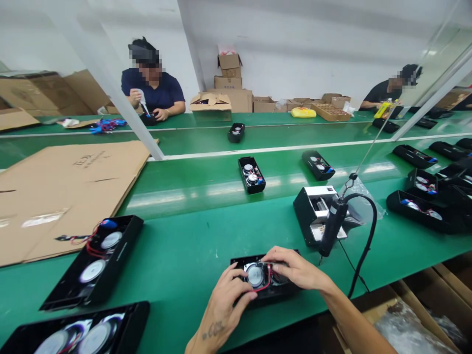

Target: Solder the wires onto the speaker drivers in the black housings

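Both my hands are on a black speaker housing lying open on the green workbench. My left hand curls around the near left side, its fingertips at a round silver speaker driver. My right hand lies across the top with its fingers at a red wire. The second driver is mostly hidden under that hand. A black electric screwdriver hangs on its cord just right of my right hand.
A black-and-white bench machine stands beyond the screwdriver. Several open speaker housings lie along the bench, beside a flat cardboard sheet. Clear partitions separate co-workers across the bench. Cardboard boxes stand behind them.
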The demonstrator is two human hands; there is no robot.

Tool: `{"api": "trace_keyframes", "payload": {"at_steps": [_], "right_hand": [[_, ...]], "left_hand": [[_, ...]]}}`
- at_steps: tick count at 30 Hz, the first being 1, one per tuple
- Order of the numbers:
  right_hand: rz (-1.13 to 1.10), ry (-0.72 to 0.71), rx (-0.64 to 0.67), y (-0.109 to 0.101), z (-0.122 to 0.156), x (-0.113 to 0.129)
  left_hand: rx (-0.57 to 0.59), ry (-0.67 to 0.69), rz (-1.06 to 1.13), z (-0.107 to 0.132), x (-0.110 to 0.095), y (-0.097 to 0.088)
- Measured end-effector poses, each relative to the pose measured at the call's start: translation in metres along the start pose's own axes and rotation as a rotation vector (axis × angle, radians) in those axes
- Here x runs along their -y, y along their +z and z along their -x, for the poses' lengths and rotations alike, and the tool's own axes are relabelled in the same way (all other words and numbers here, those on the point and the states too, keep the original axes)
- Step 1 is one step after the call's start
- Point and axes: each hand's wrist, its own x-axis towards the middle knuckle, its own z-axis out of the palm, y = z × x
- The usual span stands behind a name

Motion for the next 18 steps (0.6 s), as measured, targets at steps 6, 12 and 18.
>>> {"api": "trace_keyframes", "payload": {"at_steps": [6,12,18], "right_hand": [[-0.215,0.005,-0.041,-0.004,0.014,-0.015],[0.005,-0.047,-0.202,0.017,0.030,0.001],[0.788,-0.351,-0.166,0.050,0.031,0.016]], "left_hand": [[-0.078,-0.106,-0.058,-0.007,0.000,0.012],[-0.200,-0.205,-0.114,-0.015,0.004,0.024],[-0.177,-0.191,-0.141,-0.014,0.005,0.023]]}}
